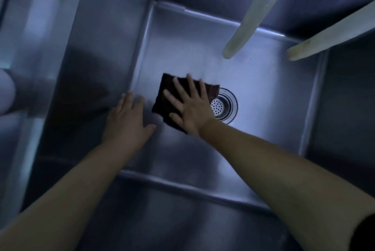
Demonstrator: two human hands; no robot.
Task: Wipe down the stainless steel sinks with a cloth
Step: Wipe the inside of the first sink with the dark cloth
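Observation:
I look straight down into a deep stainless steel sink. A dark folded cloth lies flat on its floor, just left of the round perforated drain strainer. My right hand presses on the cloth with fingers spread and straight. My left hand rests flat on the sink floor to the left of the cloth, fingers straight, holding nothing.
Two pale hoses hang down into the sink from the upper right, ending above its far side. Steel walls rise on all sides; the left wall is in shadow. A pale rounded object sits at the far left edge.

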